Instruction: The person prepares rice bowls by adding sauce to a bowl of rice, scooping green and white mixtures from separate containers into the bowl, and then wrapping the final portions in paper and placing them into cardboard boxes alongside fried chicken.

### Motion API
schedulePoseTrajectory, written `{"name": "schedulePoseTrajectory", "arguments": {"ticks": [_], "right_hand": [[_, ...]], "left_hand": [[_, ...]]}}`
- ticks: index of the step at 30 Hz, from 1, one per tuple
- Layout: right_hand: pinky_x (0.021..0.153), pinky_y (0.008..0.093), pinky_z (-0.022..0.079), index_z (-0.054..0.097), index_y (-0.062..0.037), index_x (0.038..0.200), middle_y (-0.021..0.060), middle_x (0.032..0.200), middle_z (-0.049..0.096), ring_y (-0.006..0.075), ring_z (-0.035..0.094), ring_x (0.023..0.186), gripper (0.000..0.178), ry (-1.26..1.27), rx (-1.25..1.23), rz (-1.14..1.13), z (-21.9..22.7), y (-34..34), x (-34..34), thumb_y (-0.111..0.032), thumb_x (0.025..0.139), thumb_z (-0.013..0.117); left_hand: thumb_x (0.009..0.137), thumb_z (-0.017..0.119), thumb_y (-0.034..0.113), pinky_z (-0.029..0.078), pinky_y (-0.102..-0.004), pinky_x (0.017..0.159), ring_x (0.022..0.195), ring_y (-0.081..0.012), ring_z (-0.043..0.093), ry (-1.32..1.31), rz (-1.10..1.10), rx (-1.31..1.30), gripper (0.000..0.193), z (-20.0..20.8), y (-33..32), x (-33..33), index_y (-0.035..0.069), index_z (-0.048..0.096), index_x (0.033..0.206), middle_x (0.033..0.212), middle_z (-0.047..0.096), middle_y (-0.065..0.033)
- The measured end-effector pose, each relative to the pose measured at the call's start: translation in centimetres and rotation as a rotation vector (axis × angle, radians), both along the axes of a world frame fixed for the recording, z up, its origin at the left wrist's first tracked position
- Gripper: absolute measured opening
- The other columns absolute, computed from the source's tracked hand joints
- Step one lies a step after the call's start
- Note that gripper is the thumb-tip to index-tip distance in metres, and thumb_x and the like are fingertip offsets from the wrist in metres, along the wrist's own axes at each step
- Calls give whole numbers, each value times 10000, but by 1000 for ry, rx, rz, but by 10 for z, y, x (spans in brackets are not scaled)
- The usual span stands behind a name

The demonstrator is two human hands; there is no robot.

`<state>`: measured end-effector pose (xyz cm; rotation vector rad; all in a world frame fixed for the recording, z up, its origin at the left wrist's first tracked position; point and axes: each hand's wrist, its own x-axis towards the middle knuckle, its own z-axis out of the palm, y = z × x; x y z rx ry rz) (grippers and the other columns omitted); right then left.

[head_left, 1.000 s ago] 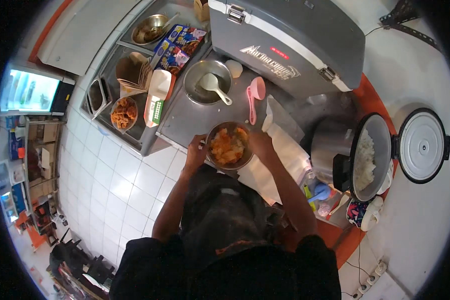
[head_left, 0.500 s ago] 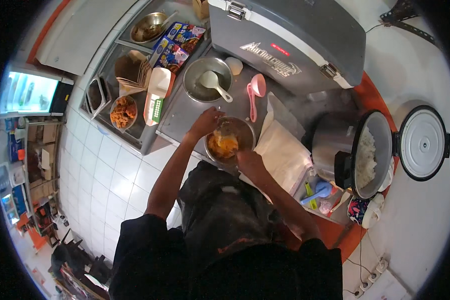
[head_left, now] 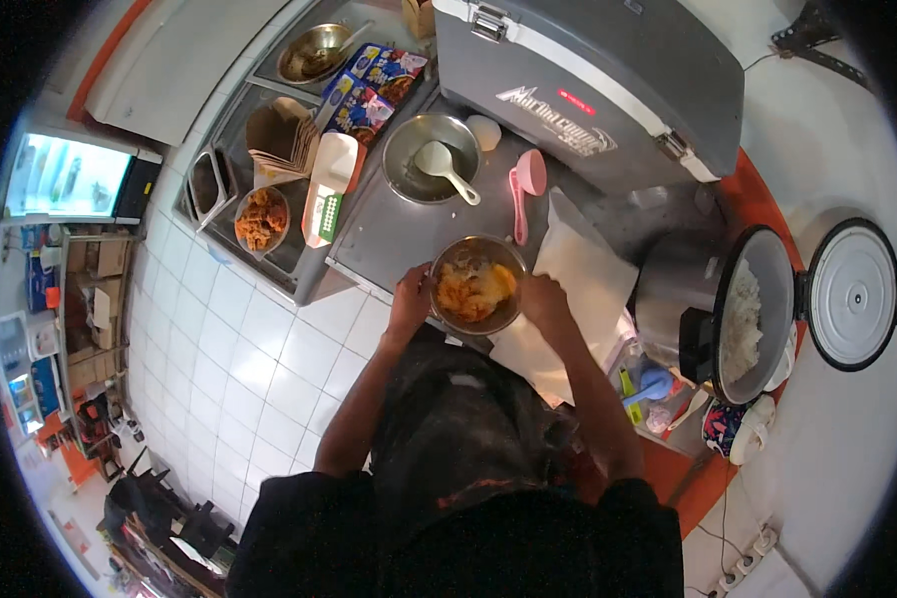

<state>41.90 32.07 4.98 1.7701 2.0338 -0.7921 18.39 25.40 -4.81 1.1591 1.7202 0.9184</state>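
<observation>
A steel bowl (head_left: 475,239) is at the counter's front edge, close to my body. Inside it lies a loose orange and pale food mix (head_left: 476,291). My left hand (head_left: 410,301) is closed on the bowl's left rim. At the right rim my right hand (head_left: 545,301) is closed too, its fingertips partly hidden. Beyond them stands a second steel bowl (head_left: 397,159) with a white rice scoop (head_left: 447,171) in it. A pink measuring scoop (head_left: 520,204) lies to its right. Brown wrapping paper (head_left: 578,261) is spread beside my right hand.
On the right an open rice cooker (head_left: 673,289) holds white rice, its lid (head_left: 852,294) swung out. A grey cooler box (head_left: 598,90) stands at the back. At left are a bowl of fried pieces (head_left: 262,219), a paper tray (head_left: 331,169) and blue packets (head_left: 364,95).
The bowl now sits more level and slightly further right in the view. My left hand has shifted down along its left rim, and my right hand has moved up its right side.
</observation>
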Motion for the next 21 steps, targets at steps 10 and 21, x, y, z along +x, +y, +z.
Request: {"name": "schedulePoseTrajectory", "arguments": {"ticks": [10, 21], "right_hand": [[722, 387, 548, 665, -290, 1175, 117, 921, 671, 294, 658, 874, 361, 506, 296, 436, -16, -6, 0, -177, 844, 577], [638, 428, 552, 701, -105, 930, 130, 781, 665, 320, 669, 742, 199, 109, 77, 276, -3, -59, -2, -245, 868, 574]], "left_hand": [[850, 605, 170, 497, -432, 758, 875, -327, 600, 388, -611, 317, 240, 10, 108, 13, 141, 679, 1076, 903, 584, -126], [841, 628, 243, 494, -415, 772, 910, -307, 599, 324, -666, 242, 287, 5, 131, 30, 171, 669, 1116, 917, 565, -101]]}}
